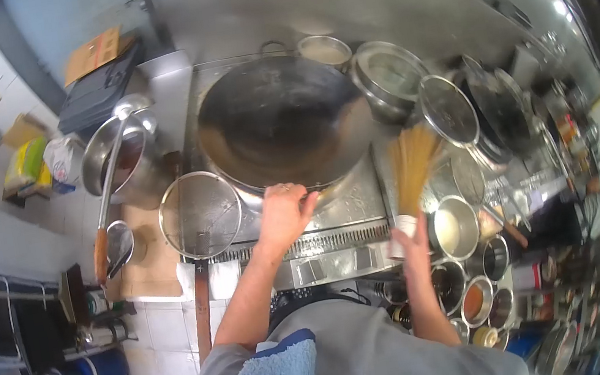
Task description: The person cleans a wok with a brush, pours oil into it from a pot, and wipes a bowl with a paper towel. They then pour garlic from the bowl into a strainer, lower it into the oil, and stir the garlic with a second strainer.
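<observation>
A large dark wok [280,125] sits on the steel stove in front of me, its inside blackened with a brownish lower part. My left hand [287,208] is closed at the wok's near edge; the exact spot it grips lies under the fingers. To the right of the wok, my right hand [411,239] is wrapped round the pale handle of a bamboo wok brush [414,160]. The bristles point up and away from me, apart from the wok. Left of my left hand lies a round mesh strainer [200,215] with a long wooden handle.
A steel pot [101,163] with a long-handled ladle [110,176] stands at the left. Behind and right of the wok are a small bowl [325,51] and a stacked strainer pot [390,75]. Several seasoning containers, including a pale-filled one [456,227], crowd the right side.
</observation>
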Motion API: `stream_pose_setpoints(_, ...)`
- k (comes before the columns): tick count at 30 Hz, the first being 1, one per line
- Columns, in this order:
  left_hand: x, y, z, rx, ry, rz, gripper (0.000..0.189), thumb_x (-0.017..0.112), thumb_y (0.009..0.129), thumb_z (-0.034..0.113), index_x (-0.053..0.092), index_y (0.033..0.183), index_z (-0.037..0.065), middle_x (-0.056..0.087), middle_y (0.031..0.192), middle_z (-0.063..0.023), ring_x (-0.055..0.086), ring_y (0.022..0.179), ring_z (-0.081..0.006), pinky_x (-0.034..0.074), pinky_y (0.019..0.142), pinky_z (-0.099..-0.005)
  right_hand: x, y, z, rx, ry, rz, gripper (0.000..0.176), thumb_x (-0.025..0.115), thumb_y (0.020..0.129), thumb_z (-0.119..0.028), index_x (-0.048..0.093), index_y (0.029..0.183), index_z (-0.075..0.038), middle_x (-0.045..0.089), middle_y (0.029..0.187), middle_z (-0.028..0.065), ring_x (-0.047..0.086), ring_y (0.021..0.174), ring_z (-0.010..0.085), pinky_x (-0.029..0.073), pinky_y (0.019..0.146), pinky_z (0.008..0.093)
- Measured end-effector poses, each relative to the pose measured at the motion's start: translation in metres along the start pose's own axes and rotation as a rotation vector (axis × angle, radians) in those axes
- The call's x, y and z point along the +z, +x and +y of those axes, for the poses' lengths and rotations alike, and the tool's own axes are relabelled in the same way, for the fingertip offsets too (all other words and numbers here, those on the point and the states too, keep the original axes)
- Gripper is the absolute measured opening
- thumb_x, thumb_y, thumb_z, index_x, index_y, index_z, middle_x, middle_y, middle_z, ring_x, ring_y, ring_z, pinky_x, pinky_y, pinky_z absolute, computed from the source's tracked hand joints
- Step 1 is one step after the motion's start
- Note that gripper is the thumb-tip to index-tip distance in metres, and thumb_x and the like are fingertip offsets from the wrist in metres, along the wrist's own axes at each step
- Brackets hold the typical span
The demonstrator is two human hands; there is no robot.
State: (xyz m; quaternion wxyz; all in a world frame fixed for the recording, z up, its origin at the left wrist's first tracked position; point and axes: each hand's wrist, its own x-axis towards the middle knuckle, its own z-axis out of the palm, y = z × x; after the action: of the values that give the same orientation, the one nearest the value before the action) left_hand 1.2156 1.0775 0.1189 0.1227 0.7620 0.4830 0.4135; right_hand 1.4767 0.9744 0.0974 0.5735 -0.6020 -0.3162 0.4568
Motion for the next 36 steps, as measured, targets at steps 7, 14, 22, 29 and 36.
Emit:
stream_pose_setpoints(7,0.0,-0.002,0.003,-0.009,0.024,0.023,0.027,0.069,0.076,0.021,0.055,0.059,0.005,0.057,0.062,-0.0098,0.056,0.065,-0.0299,0.042,0.067,-0.0414,0.042,0.13,-0.163,-0.446,-0.548,-0.507,0.073,0.067,0.076,-0.004,0.036,0.143,-0.01,0.058,0.116,0.0055,0.057,0.081,0.0104,0.049,0.065,0.0238)
stream_pose_setpoints(14,0.002,-0.006,0.004,-0.051,0.006,0.049,0.026,0.071,0.074,0.022,0.057,0.061,0.004,0.058,0.063,-0.0123,0.056,0.067,-0.0328,0.043,0.067,-0.0423,0.182,0.26,-0.096,-0.588,-0.928,-0.2,0.065,0.073,0.072,-0.025,0.048,0.13,-0.009,0.064,0.11,0.0184,0.063,0.1,0.0311,0.051,0.081,0.0395)
stream_pose_setpoints(22,-0.002,-0.005,0.009,-0.081,0.053,0.012,0.021,0.07,0.074,0.021,0.062,0.066,0.004,0.06,0.066,-0.0128,0.059,0.071,-0.0303,0.043,0.071,-0.0413,0.176,0.221,-0.145,-0.195,-1.549,-1.012,0.081,0.075,0.066,-0.031,0.043,0.139,-0.017,0.063,0.114,0.0107,0.061,0.102,0.0276,0.048,0.089,0.036)
stream_pose_setpoints(29,-0.004,-0.004,0.006,-0.084,0.053,-0.002,0.019,0.069,0.074,0.02,0.062,0.065,0.004,0.062,0.067,-0.011,0.06,0.071,-0.0288,0.044,0.073,-0.0407,0.194,0.282,-0.075,-0.578,-1.269,-0.364,0.078,0.074,0.069,-0.02,0.04,0.138,-0.014,0.061,0.114,0.0176,0.06,0.102,0.0335,0.048,0.087,0.042)
stream_pose_setpoints(36,-0.004,-0.004,0.011,-0.058,0.042,0.045,0.021,0.068,0.075,0.021,0.062,0.064,0.005,0.06,0.065,-0.0112,0.059,0.07,-0.03,0.044,0.071,-0.0414,0.175,0.233,-0.141,-0.345,-1.664,-0.919,0.079,0.072,0.07,-0.024,0.039,0.141,-0.018,0.063,0.111,0.0181,0.065,0.089,0.0267,0.052,0.075,0.0366)
